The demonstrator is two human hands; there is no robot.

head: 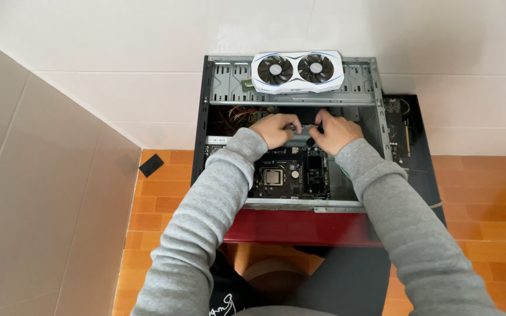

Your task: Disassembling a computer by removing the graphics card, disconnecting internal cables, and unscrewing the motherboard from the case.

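Case [291, 88] lies open on its side, motherboard [291, 172] seated with CPU socket [273, 177] exposed, no cooler on it. White dual-fan graphics card [297, 71] sits out on top of the case frame, not installed. Both hands are inside above the board: left hand [275, 129] and right hand [335, 131] are curled onto a dark flat part [303, 119] between them, probably a drive or bracket; fingers cover most of it. Cable bundle [242, 116] is shadowed. Another dark board [398, 131] at right is hard to read.
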